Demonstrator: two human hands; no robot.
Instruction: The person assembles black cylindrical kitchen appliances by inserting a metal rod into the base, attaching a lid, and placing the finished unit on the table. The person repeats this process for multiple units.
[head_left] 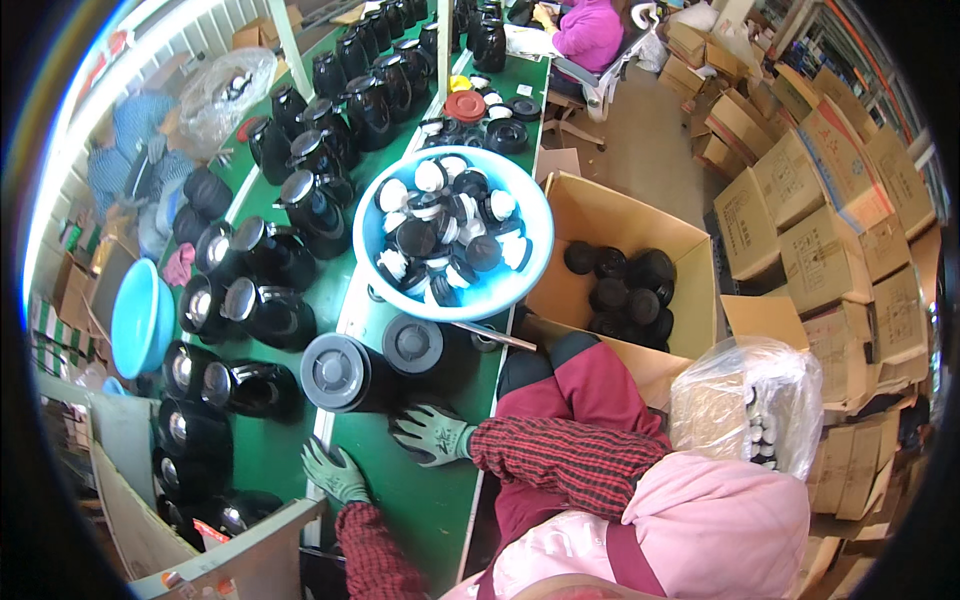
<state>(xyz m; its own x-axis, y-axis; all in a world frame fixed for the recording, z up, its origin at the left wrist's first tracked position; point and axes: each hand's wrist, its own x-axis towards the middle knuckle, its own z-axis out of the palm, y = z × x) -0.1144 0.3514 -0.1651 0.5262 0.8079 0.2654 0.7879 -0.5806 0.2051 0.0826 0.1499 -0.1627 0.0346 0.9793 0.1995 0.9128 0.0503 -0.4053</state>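
Note:
Two black canisters with round grey lids stand side by side on the green workbench (405, 520): the left canister (338, 372) and the right canister (414, 344). My right hand (432, 436), in a pale green glove with dark fingertips, lies with spread fingers on the bench just below the right canister. I cannot tell whether its fingertips touch the canister. My left hand (334, 472), gloved alike, rests open by the metal strip (322, 430), below the left canister. Neither hand holds anything. Beyond the canisters sits a light blue basin (543, 235) full of black and white caps (417, 236).
Rows of glossy black jugs (268, 312) line the bench's left side and far end. At right, an open cardboard box (685, 300) holds black lids (632, 290). Stacked cartons (820, 250) stand beyond. A co-worker (592, 35) sits at the far end.

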